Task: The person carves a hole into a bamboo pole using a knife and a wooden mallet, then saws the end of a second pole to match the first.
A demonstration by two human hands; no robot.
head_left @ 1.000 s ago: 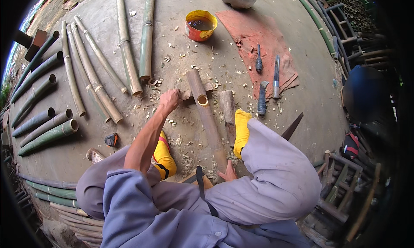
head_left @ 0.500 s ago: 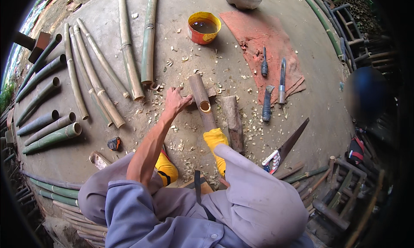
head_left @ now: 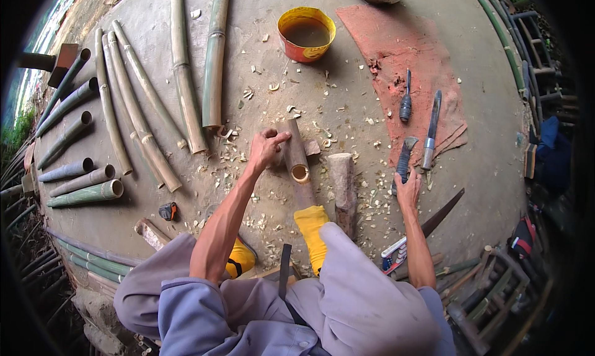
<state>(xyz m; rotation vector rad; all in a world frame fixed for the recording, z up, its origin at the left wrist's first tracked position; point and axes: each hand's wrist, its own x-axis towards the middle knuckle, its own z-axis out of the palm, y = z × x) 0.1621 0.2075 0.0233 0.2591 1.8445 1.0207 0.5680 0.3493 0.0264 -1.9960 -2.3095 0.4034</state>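
Note:
A brown bamboo tube (head_left: pixel 295 146) lies lengthwise before me, a pale-edged round hole (head_left: pixel 301 172) cut in its side. My left hand (head_left: pixel 268 149) is at its far end, fingers curled and a fingertip on the rim. The tube's near end meets my foot in a yellow sock (head_left: pixel 310 232). My right hand (head_left: pixel 407 188) closes on the black-wrapped handle of a short hand tool (head_left: pixel 404 160), whose exact kind I cannot make out. Beside that tool, a knife (head_left: pixel 432 130) and a thin-pointed tool (head_left: pixel 406 99) lie on a red cloth (head_left: pixel 415 43).
A wooden mallet-like block (head_left: pixel 342 192) stands right of the tube. A handsaw (head_left: pixel 427 229) lies by my right forearm. Farther off is a yellow-and-red bucket (head_left: pixel 306 35) of murky water. Bamboo poles (head_left: pixel 214 71) and a tape measure (head_left: pixel 167 211) lie leftward; shavings litter the floor.
My right hand has come into view and reached the black-handled tool. My left hand has shifted onto the tube's far end. The view has moved slightly.

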